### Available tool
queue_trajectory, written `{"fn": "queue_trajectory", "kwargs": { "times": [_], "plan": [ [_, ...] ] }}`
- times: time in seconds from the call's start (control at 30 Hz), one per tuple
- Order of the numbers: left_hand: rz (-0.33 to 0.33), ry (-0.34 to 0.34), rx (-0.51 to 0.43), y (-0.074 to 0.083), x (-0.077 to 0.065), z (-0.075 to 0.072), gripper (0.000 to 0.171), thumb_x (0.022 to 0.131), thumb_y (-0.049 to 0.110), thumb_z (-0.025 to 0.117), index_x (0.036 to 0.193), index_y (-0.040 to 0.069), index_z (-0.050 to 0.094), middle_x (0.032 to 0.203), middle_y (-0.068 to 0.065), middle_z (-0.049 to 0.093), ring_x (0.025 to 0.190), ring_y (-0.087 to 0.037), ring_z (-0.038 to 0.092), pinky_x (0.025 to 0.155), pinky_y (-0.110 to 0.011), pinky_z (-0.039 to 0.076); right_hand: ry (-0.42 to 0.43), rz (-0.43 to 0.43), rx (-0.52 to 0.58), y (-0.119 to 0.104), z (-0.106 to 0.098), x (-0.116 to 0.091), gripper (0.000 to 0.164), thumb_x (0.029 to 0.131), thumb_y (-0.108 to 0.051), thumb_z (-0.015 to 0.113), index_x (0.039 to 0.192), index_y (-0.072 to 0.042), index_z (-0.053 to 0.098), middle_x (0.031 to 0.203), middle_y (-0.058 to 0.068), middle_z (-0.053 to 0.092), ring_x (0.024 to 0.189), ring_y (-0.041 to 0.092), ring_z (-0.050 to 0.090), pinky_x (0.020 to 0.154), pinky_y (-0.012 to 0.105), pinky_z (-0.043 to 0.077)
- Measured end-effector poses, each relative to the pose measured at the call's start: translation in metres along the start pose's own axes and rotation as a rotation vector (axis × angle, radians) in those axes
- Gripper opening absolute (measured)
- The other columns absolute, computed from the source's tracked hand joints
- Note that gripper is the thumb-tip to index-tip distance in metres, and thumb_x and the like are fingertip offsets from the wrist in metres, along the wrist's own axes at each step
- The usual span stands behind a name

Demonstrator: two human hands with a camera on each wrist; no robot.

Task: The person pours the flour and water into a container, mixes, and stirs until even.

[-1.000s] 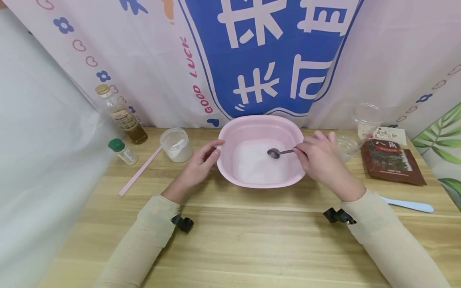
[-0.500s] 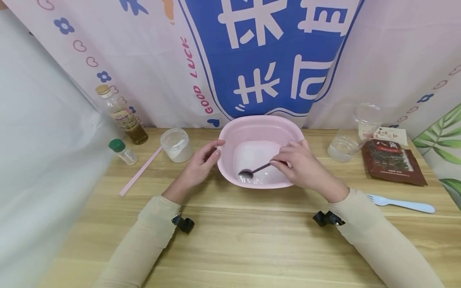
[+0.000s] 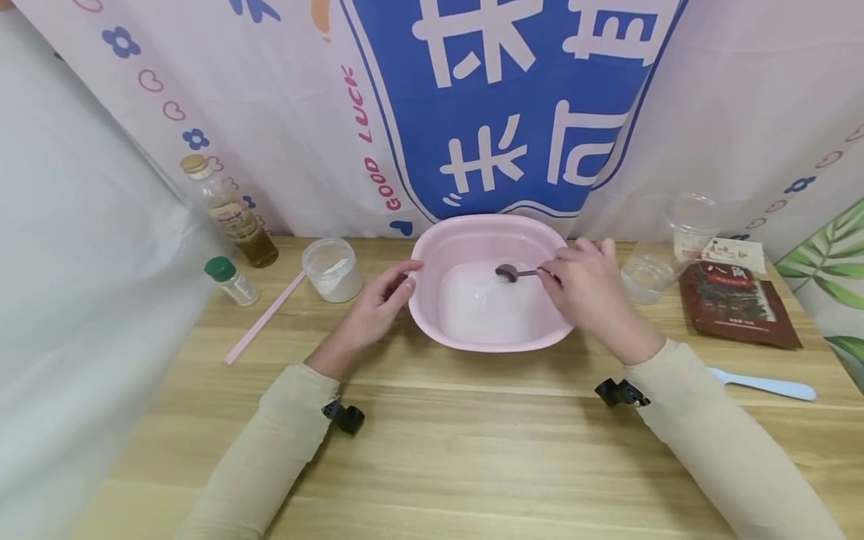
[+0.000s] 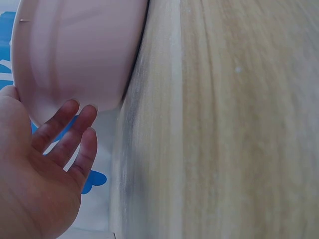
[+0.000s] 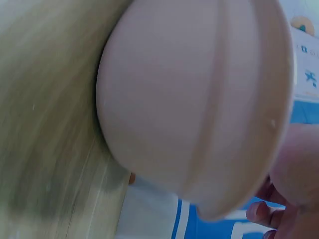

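A pink plastic basin (image 3: 496, 346) stands on the wooden table with white contents, liquid-looking with a shiny spot, across its bottom. At its left rim, my left hand (image 3: 371, 311) grips the edge; in the left wrist view several fingers (image 4: 70, 139) lie by the outer wall under the rim. My right hand (image 3: 594, 292) reaches over the right rim and pinches the handle of a small dark spoon (image 3: 506, 274). The spoon's bowl is inside the basin, right of its middle, over the white contents. The right wrist view shows mostly the basin's outer wall (image 5: 164, 89); the spoon is hidden there.
Left of the basin stand a tub of white powder (image 3: 332, 270), pink chopsticks (image 3: 265, 319), a green-capped shaker (image 3: 232, 281) and an oil bottle (image 3: 236, 217). To the right are a clear cup (image 3: 644, 279), a brown packet (image 3: 736, 304) and a light-blue fork (image 3: 769, 385), partly hidden by the sleeve.
My right hand has swept the spoon to the basin's near left, then back toward the far right, circling through the white contents. My left hand has stayed on the rim.
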State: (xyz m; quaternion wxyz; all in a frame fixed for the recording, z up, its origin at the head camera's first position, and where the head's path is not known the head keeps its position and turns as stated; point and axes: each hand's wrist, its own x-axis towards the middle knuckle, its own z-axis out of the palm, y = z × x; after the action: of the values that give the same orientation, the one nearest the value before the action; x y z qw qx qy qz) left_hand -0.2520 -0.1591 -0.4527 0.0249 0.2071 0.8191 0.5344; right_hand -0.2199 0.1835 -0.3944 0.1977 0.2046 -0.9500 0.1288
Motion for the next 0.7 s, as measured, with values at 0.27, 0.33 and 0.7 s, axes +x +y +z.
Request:
{"fn": "queue_trajectory", "kwargs": {
  "times": [0.27, 0.33, 0.7],
  "plan": [
    [0.01, 0.0, 0.004, 0.0, 0.001, -0.002, 0.039, 0.115, 0.017, 0.051, 0.152, 0.007, 0.058, 0.097, -0.017, 0.066, 0.092, -0.048, 0.061, 0.075, -0.026, 0.051, -0.05, 0.002, 0.048, 0.001, 0.002, 0.001, 0.011, 0.097, -0.014, 0.077, 0.097, -0.006, 0.085, 0.095, 0.012, 0.081, 0.093, 0.037, 0.062, 0.086, 0.052, 0.034],
    [0.014, -0.002, 0.005, -0.001, 0.001, -0.002, 0.039, 0.115, 0.016, 0.051, 0.152, 0.007, 0.058, 0.097, -0.017, 0.066, 0.091, -0.048, 0.061, 0.075, -0.025, 0.051, -0.082, -0.013, 0.064, -0.004, 0.004, 0.004, 0.013, 0.098, -0.017, 0.077, 0.097, -0.007, 0.085, 0.092, 0.011, 0.081, 0.094, 0.036, 0.062, 0.087, 0.052, 0.035],
    [0.024, -0.01, 0.003, 0.0, 0.002, -0.001, 0.039, 0.114, 0.014, 0.05, 0.152, 0.006, 0.057, 0.096, -0.016, 0.065, 0.089, -0.043, 0.061, 0.077, -0.03, 0.053, -0.223, -0.175, 0.212, -0.02, 0.01, 0.005, 0.009, 0.099, -0.014, 0.078, 0.099, -0.01, 0.086, 0.081, 0.001, 0.071, 0.085, 0.025, 0.057, 0.083, 0.044, 0.032]
  ]
}}
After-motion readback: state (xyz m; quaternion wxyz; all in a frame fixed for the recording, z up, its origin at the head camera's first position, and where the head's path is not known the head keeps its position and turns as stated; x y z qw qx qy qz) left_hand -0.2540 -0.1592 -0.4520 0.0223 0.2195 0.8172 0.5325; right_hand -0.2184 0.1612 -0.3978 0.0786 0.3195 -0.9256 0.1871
